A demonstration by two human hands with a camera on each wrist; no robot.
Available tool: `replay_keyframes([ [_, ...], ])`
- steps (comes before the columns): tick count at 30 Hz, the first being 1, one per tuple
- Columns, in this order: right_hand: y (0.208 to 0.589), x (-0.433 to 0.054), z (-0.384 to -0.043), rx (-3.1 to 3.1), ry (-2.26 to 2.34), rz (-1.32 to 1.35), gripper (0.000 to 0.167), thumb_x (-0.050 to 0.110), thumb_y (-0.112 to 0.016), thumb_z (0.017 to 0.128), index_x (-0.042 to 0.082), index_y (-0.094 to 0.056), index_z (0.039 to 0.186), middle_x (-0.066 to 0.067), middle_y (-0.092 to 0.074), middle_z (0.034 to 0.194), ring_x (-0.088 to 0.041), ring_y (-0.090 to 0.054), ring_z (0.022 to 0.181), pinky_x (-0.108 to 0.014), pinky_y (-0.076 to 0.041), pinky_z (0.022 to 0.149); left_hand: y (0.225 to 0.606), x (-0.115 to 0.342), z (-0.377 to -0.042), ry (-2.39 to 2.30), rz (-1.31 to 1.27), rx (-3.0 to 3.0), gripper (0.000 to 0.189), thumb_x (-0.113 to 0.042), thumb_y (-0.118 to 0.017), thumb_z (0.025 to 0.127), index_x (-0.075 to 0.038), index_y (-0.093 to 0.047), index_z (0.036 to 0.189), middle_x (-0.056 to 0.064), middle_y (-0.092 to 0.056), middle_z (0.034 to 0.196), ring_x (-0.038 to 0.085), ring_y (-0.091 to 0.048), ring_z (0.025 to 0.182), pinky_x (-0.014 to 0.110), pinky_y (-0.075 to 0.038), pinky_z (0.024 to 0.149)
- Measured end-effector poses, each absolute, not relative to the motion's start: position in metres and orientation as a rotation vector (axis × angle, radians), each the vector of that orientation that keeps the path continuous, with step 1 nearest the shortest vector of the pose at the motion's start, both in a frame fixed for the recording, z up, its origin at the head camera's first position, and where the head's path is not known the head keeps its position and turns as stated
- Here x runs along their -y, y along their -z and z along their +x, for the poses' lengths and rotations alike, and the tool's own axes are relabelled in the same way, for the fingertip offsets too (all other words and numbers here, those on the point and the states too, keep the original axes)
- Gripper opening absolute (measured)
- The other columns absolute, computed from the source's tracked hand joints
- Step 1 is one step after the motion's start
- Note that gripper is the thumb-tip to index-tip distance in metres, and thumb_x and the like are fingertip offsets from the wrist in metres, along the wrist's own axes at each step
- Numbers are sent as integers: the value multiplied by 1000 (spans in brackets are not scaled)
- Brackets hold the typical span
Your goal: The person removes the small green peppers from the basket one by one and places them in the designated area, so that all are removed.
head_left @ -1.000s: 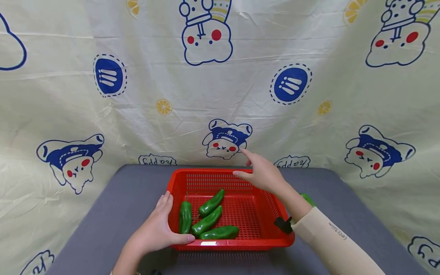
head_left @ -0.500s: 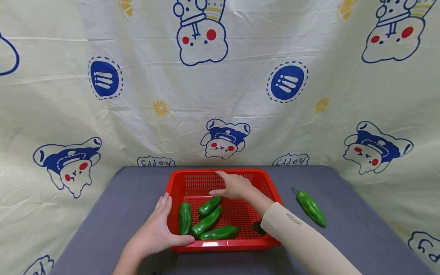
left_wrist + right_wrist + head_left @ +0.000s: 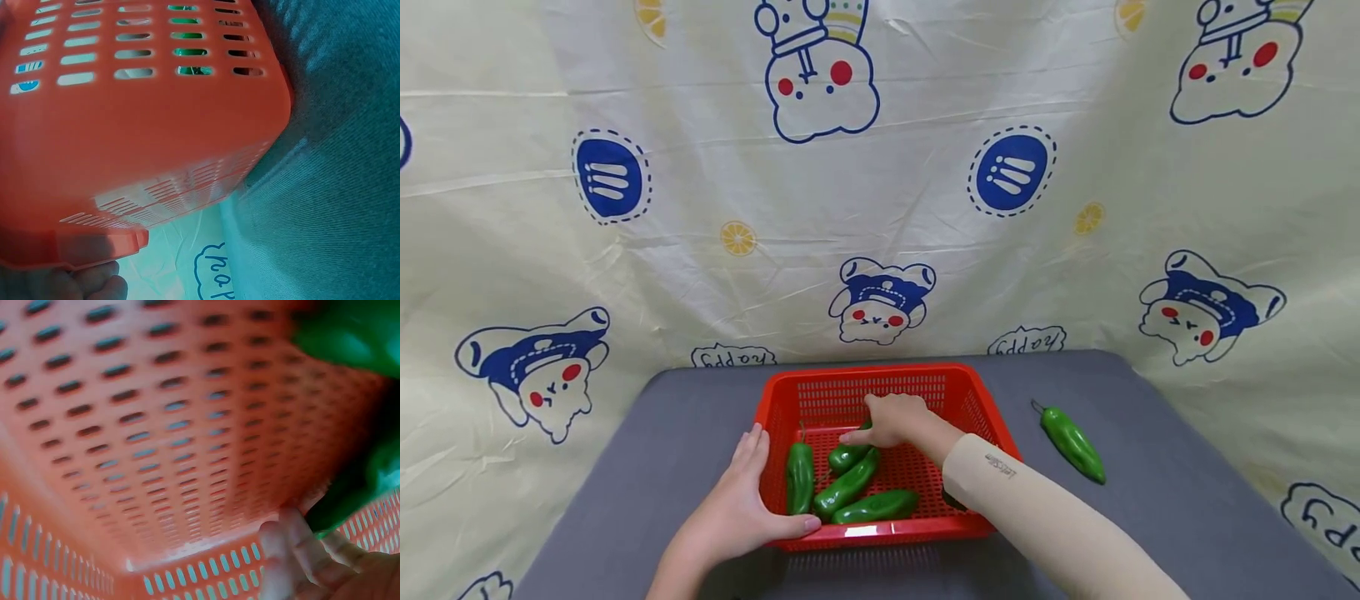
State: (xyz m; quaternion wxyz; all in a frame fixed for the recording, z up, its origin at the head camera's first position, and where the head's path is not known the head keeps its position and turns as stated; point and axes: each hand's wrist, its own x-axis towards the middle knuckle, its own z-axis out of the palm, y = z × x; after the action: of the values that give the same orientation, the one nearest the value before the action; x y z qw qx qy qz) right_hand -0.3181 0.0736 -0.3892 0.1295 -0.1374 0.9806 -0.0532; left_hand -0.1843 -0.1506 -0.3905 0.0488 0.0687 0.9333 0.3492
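A red perforated plastic basket point(image 3: 917, 530) stands on the grey table and holds several green peppers. My left hand point(image 3: 737, 504) grips its near left corner, thumb on the front rim and fingers along the left side. Fingertips point(image 3: 103, 281) show by the rim in the left wrist view. Inside the basket, my right hand point(image 3: 897, 419) reaches over the rearmost pepper point(image 3: 846, 457), thumb and fingers spread about it and partly hiding it. In the right wrist view the fingers point(image 3: 300, 540) look fairly straight beside green pepper skin point(image 3: 359, 487); firm contact cannot be told.
Left in the basket lies an upright-pointing pepper point(image 3: 801, 477); two more, a slanted pepper point(image 3: 848, 485) and a front pepper point(image 3: 880, 506), lie beside it. One pepper point(image 3: 1073, 444) rests on the table to the right. A printed curtain point(image 3: 700, 192) hangs behind.
My right hand has moved left and down from above the basket's back right rim to the rearmost pepper. The left hand keeps its place on the corner.
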Motion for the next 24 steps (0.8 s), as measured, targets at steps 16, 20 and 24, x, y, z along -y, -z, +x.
replay_keyframes([
  [16,392,-42,-312,-2836,-33,-286,85,86,-43,79,11,-70,109,-6,-72,98,-22,-61,82,-36,-50,78,391,151,-184,-1078,222,-2839,130,-61,-83,66,0,-14,158,16,-5,168,41,-3,154,65,-34,112],
  [20,388,-41,-312,-2784,-63,-331,83,84,-55,75,12,-65,116,-4,-69,96,-19,-61,82,-37,-53,84,391,151,-184,-1084,221,-2839,130,-61,-83,66,1,-15,157,16,-6,168,41,-2,154,65,-32,112],
  [24,385,-44,-312,-2719,-32,-360,81,78,-62,76,11,-58,122,-3,-64,95,-17,-59,85,-38,-54,90,391,151,-184,-1084,218,-2834,130,-61,-83,66,1,-15,157,16,-6,168,41,-3,154,66,-33,112],
])
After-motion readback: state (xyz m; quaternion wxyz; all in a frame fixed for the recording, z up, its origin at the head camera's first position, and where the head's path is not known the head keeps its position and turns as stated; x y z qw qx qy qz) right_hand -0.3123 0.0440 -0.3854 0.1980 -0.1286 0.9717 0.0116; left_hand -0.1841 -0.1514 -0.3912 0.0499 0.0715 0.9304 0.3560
